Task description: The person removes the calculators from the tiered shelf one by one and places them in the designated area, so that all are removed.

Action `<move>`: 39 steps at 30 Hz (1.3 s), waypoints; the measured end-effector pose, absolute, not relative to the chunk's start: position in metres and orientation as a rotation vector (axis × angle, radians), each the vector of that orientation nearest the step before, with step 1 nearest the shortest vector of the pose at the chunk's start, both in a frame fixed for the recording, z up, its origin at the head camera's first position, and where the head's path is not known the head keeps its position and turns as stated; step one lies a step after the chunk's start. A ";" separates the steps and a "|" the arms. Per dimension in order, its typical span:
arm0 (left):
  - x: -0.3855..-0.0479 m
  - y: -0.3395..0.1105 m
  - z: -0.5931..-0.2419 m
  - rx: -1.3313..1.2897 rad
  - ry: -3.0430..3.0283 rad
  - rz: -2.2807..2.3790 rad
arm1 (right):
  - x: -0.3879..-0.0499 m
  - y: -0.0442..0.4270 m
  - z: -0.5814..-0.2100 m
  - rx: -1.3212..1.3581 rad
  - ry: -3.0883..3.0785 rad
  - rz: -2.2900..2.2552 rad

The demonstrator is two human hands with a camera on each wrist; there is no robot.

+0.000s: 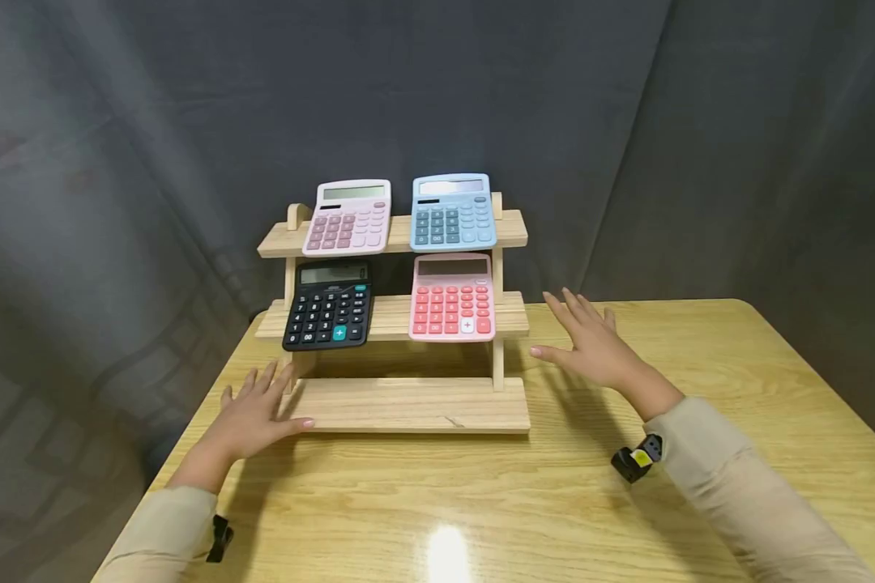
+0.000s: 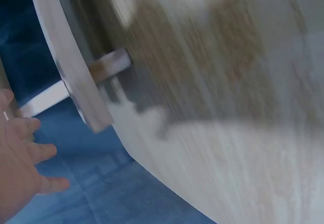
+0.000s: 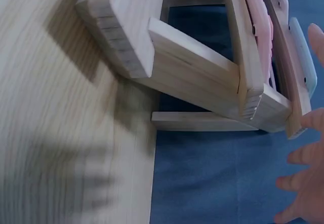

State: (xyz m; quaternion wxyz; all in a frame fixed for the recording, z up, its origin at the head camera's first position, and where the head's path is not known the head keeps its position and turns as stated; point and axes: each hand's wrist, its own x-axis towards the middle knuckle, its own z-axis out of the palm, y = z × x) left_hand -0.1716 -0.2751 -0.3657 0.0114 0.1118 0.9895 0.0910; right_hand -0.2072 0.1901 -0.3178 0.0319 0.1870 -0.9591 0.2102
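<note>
A three-tier wooden rack [image 1: 408, 405] holds a white-and-pink calculator [image 1: 348, 217] and a blue calculator [image 1: 453, 212] on its top shelf. On the middle shelf lean a black calculator [image 1: 329, 305] and a pink one [image 1: 452, 297]; the bottom shelf bears nothing. My left hand [image 1: 251, 417], fingers spread, is at the rack's lower left end, its thumb by the bottom shelf; whether it touches cannot be told. To the right of the rack my right hand [image 1: 591, 344] hovers apart from it, fingers spread and holding nothing. The right wrist view shows the rack's side [image 3: 197, 72] beside that hand [image 3: 309, 178].
The rack stands on a light wooden table [image 1: 379, 502], whose rounded back right corner shows. A dark grey curtain [image 1: 554, 121] hangs behind and at both sides. Small black devices are on the left wrist [image 1: 219, 539] and right wrist [image 1: 636, 459].
</note>
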 end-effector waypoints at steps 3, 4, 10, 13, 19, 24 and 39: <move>-0.172 -0.281 -0.368 0.323 3.082 0.304 | -0.213 0.187 -0.314 0.595 -2.929 0.705; -0.173 -0.282 -0.369 0.315 3.078 0.317 | -0.214 0.186 -0.313 0.598 -2.917 0.727; -0.173 -0.290 -0.372 0.258 3.063 0.365 | -0.222 0.179 -0.306 0.591 -2.840 0.848; -0.174 -0.293 -0.373 0.228 3.037 0.403 | -0.225 0.176 -0.304 0.573 -2.821 0.937; -0.178 -0.296 -0.375 0.171 2.929 0.562 | -0.232 0.169 -0.299 0.516 -2.733 1.121; -0.181 -0.299 -0.375 0.119 2.857 0.631 | -0.239 0.162 -0.294 0.468 -2.661 1.264; -0.187 -0.308 -0.379 0.070 2.730 0.951 | -0.259 0.139 -0.278 0.396 -2.508 1.627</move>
